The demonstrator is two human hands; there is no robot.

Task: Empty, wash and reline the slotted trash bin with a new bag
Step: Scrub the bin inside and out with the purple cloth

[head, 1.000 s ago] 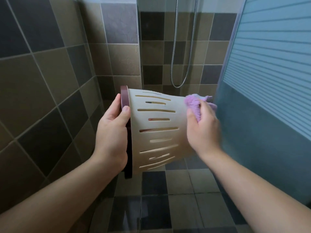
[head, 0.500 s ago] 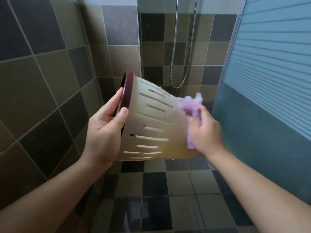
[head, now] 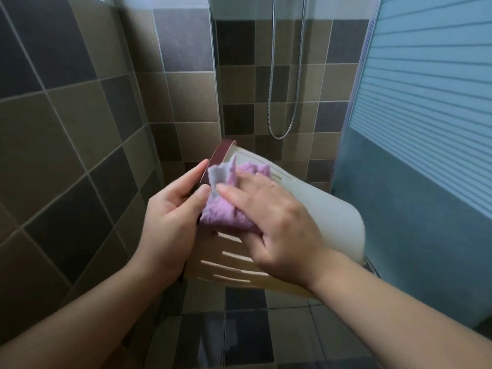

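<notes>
**Bin held sideways and wiped in a tiled shower corner**

Brown, tan and grey tiled walls [head: 80, 134] meet a tiled floor [head: 247, 328], with a frosted striped glass shower door [head: 426, 107] at right and a metal shower hose [head: 287, 75] looping down the back wall. The cream slotted trash bin [head: 330, 217] is held in the air, tipped on its side, its dark red rim [head: 219, 155] toward the left and its base toward the glass door. The left hand [head: 170, 222] grips the rim, thumb on the outside, fingers curled over the edge. The right hand [head: 277, 225] presses a purple cloth [head: 226, 211] against the bin's side wall just beside the rim, fingers curled around the bunched fabric.
</notes>
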